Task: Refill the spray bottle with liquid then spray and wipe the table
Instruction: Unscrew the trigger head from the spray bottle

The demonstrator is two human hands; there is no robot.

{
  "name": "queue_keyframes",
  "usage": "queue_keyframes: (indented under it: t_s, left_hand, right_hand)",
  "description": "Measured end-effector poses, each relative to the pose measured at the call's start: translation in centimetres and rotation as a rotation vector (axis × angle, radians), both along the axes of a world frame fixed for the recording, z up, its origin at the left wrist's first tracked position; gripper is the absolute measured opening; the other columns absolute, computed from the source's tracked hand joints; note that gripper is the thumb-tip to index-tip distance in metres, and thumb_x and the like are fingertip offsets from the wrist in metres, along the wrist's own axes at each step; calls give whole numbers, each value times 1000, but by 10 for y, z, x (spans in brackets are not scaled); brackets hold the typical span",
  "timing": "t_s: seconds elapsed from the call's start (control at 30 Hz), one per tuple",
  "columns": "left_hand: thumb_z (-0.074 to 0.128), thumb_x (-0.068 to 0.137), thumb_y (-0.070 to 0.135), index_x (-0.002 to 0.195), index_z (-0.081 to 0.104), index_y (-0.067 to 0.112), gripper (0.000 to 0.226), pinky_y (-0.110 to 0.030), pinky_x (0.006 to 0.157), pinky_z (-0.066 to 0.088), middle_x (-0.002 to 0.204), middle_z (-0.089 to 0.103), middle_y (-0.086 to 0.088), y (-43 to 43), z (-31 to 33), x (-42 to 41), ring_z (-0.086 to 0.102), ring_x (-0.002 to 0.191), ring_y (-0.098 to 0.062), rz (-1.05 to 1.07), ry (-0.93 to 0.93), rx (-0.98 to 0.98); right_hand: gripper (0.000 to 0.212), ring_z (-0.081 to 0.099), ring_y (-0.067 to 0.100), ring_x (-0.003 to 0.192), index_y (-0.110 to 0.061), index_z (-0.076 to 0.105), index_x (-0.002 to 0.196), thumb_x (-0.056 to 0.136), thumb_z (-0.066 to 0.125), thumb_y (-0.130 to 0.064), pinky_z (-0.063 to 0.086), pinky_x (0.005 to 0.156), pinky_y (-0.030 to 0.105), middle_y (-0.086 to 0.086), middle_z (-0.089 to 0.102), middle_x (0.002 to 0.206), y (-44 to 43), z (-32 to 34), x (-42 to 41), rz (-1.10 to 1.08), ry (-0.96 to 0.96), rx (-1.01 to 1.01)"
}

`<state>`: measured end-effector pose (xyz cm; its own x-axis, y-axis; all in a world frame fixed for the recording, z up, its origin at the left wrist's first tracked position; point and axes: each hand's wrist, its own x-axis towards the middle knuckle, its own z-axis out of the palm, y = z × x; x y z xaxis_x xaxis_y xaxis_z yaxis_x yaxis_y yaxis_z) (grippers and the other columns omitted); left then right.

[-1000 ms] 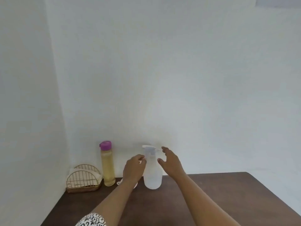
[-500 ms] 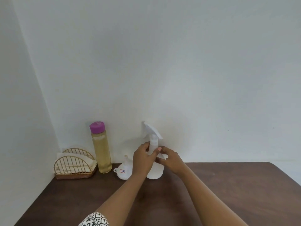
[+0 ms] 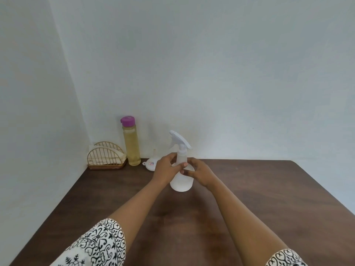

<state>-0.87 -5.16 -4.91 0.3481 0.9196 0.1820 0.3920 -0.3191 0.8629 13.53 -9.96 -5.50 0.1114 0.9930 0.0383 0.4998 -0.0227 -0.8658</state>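
**A:** Centre of the frame, just below the middle: both hands are gripping the spray bottle, which is standing upright on the table. Left hand is wrapping the shoulder and neck from the left side, fingers curled narrow around it. Right hand is holding the body from the right, fingers also closed on the plastic.

**B:** Trigger head off yet?

**A:** No. Trigger head is sitting on the neck, nozzle pointing toward the upper left. I am reading this as step 1, unscrewing the head, and it is barely starting.

**B:** Fill level?

**A:** Cannot tell for sure. Body is looking frosted and pale, and I am not seeing a liquid line.

**B:** Refill supplies?

**A:** Left of centre, against the wall: refill bottle with a purple cap closed, yellowish liquid nearly to the top, so nothing is looking poured. White funnel is lying on the table between that bottle and the left hand, partly hidden behind it, not in use.

**B:** Wipe material?

**A:** Wire holder at the far left corner is holding what looks like folded napkins, untouched. Table surface is showing no wet patches that I can make out.

**B:** So remaining?

**A:** Nearly everything: take off the head, seat the funnel, uncap and pour, refit the head, spray, wipe. I am judging 0 of the 3 main stages complete.
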Motion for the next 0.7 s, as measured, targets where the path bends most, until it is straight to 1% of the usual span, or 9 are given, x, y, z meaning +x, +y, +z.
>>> queue_keyframes:
  t_s: [0.1, 0.23, 0.3, 0.4, 0.5, 0.53, 0.63, 0.7]
  left_hand:
    - [73, 81, 33, 124, 60, 15, 48, -29, 89, 49, 118, 66, -2, -30, -1, -13, 61, 108, -18, -1, 0, 0]
    - [75, 79, 33, 117, 64, 16, 44, -20, 81, 45, 111, 68, 4, -70, -6, -35, 61, 99, -9, 24, -18, 35]
    - [77, 77, 35, 115, 67, 18, 43, -22, 83, 48, 108, 71, 5, -90, -7, -48, 63, 99, -8, 45, -25, 52]
    - [76, 76, 39, 116, 67, 21, 45, -28, 86, 52, 110, 71, 6, -119, -11, -66, 64, 99, -8, 68, -24, 81]
    - [76, 76, 40, 118, 66, 20, 47, -22, 81, 49, 113, 70, 5, -146, -14, -80, 63, 98, -7, 89, -37, 114]
    - [76, 76, 41, 119, 66, 21, 49, -23, 81, 50, 114, 70, 5, -154, -15, -85, 63, 99, -8, 96, -43, 117]
    - [74, 72, 52, 119, 64, 25, 55, -34, 86, 54, 116, 69, 7, -170, -23, -96, 64, 103, -10, 115, -45, 129]
    - [70, 68, 62, 120, 64, 26, 63, -38, 86, 55, 116, 69, 7, -179, -27, -102, 64, 103, -10, 114, -57, 136]
  right_hand:
    - [49, 55, 16, 114, -22, 53, 127, 82, 70, -32, 42, 90, 27, -2, 60, 126, -31, -1, -12, 9, 30, 9]
    - [49, 58, 16, 112, -23, 56, 125, 80, 71, -34, 47, 99, 37, -4, 63, 122, -71, -6, -30, 21, 53, 20]
    - [49, 59, 14, 111, -25, 57, 123, 78, 72, -36, 47, 99, 38, -6, 64, 120, -89, -8, -40, 36, 67, 32]
    - [51, 60, 15, 111, -24, 56, 124, 78, 72, -37, 48, 98, 38, -5, 63, 121, -115, -13, -55, 55, 73, 43]
    - [52, 59, 17, 110, -21, 55, 126, 79, 72, -36, 49, 97, 38, -2, 63, 122, -140, -16, -71, 68, 87, 65]
    - [51, 60, 17, 110, -21, 55, 126, 80, 71, -35, 50, 96, 36, -2, 62, 122, -147, -17, -75, 70, 86, 69]
    - [51, 59, 16, 110, -21, 54, 127, 81, 70, -36, 50, 94, 32, -2, 61, 123, -165, -17, -85, 69, 85, 75]
    - [52, 58, 16, 110, -21, 52, 128, 81, 69, -37, 49, 93, 30, -2, 60, 125, -176, -17, -93, 56, 77, 73]
